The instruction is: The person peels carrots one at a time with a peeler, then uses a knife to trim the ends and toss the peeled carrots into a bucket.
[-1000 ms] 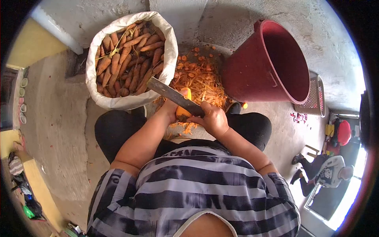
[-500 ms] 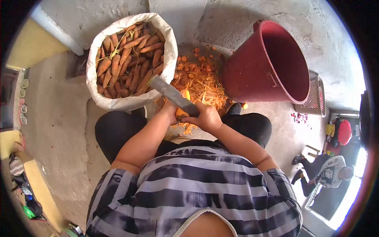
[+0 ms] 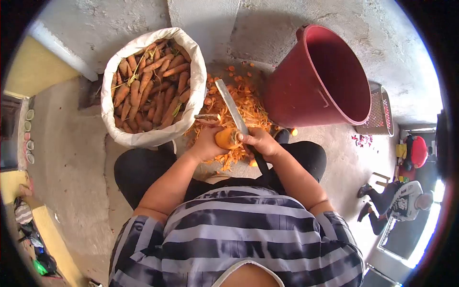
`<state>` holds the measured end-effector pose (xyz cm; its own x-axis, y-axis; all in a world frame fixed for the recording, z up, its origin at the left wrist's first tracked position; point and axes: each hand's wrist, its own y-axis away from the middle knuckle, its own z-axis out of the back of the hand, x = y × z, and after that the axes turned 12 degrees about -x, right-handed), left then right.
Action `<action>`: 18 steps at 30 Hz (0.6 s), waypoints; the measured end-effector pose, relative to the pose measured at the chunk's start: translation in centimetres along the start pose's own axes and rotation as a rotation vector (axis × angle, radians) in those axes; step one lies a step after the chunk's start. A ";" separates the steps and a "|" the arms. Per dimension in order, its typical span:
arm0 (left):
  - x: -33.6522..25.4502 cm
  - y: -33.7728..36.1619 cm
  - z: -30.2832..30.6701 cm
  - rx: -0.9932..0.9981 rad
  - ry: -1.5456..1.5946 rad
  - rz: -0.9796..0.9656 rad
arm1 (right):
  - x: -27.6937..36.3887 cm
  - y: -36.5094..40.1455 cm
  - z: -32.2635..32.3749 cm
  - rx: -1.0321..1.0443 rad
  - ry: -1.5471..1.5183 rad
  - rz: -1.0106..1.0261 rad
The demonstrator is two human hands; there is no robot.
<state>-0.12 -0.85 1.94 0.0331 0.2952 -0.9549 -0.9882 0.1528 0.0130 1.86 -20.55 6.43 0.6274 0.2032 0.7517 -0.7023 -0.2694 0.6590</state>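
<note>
My left hand (image 3: 208,145) is closed around an orange carrot (image 3: 226,138), whose stem end faces my right hand. In my right hand (image 3: 262,142) is a large knife (image 3: 231,106), its blade pointing up and away and its dark handle toward my lap. The right thumb lies close to the carrot's end. Beyond the left hand a small carrot piece (image 3: 208,117) shows a pale edge. Under both hands lies a heap of orange peelings (image 3: 246,103) with round slices. To the left stands a white sack (image 3: 198,76) full of unpeeled carrots (image 3: 143,91).
A tall dark red bucket (image 3: 291,86) leans at the right of the peelings, with a grey basket (image 3: 377,122) behind it. A person (image 3: 401,201) sits far right. Clothes or bags (image 3: 38,248) lie far left. A rough wall (image 3: 205,24) runs behind the sack.
The knife has swung from pointing left across the carrot to pointing up and away. The carrot's stem end now faces right. The view has shifted slightly.
</note>
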 end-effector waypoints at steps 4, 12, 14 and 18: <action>-0.3 0.4 0.1 -0.117 -0.146 -0.054 | -0.1 -1.3 0.5 -0.067 0.273 0.286; -0.9 0.4 0.4 -0.034 -0.132 0.114 | 2.3 -0.8 -1.4 -0.215 0.767 0.450; -0.8 0.5 0.4 0.041 -0.125 0.164 | 2.1 -1.0 -1.4 -0.220 0.840 0.502; 1.0 0.5 0.0 0.131 -0.157 0.190 | 2.2 -0.8 -1.2 -0.206 0.921 0.595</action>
<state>-0.58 -0.46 1.02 -0.1177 0.4710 -0.8743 -0.9514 0.1989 0.2352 3.40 -18.80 7.61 -0.2562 0.7373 0.6251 -0.9040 -0.4118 0.1151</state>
